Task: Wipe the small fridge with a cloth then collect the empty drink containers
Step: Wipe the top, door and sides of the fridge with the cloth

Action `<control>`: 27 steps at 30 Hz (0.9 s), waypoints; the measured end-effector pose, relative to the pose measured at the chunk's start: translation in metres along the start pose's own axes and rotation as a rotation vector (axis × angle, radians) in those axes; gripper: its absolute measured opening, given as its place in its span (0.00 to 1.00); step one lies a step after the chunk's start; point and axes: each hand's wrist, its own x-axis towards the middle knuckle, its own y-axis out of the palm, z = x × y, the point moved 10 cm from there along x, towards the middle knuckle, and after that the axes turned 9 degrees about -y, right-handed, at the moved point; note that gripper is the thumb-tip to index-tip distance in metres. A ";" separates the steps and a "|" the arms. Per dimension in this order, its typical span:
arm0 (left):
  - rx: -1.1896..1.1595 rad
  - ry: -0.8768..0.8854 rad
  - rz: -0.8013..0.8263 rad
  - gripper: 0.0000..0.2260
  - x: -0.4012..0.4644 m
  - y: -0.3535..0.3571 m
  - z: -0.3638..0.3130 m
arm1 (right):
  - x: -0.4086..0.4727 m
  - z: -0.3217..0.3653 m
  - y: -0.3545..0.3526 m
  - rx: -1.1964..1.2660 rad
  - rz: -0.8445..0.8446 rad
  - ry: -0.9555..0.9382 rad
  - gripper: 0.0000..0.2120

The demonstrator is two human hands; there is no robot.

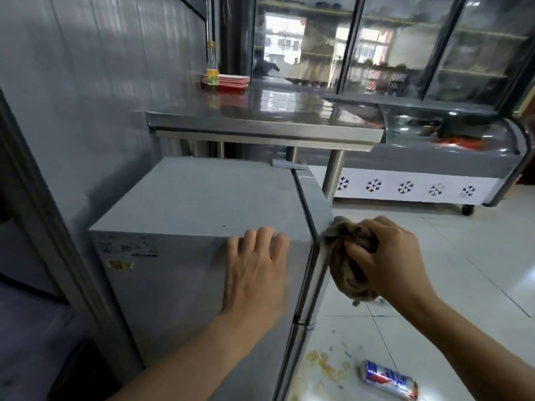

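Your left hand lies spread flat on the small fridge, likely steadying it. At three o'clock, your right hand clutches a bunched cloth against the door edge. A drink can lies at five o'clock.

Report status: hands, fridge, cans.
Left hand flat on fridge. Right hand gripping cloth at door edge. Can on floor, uncollected.

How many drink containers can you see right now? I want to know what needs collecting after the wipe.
2. A can lies on its side on the floor beside the fridge; a bottle stands on the steel counter by the red trays. Something under the cloth may be another.
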 end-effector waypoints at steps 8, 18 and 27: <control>-0.230 -0.033 0.440 0.24 0.006 -0.015 0.013 | 0.044 0.029 -0.020 0.200 0.174 0.105 0.12; -0.277 -0.400 0.585 0.26 0.030 -0.089 0.062 | 0.108 0.076 0.006 0.311 0.391 0.170 0.13; -0.256 -0.594 0.545 0.25 0.049 -0.145 0.082 | 0.138 0.105 0.050 0.272 0.753 0.115 0.34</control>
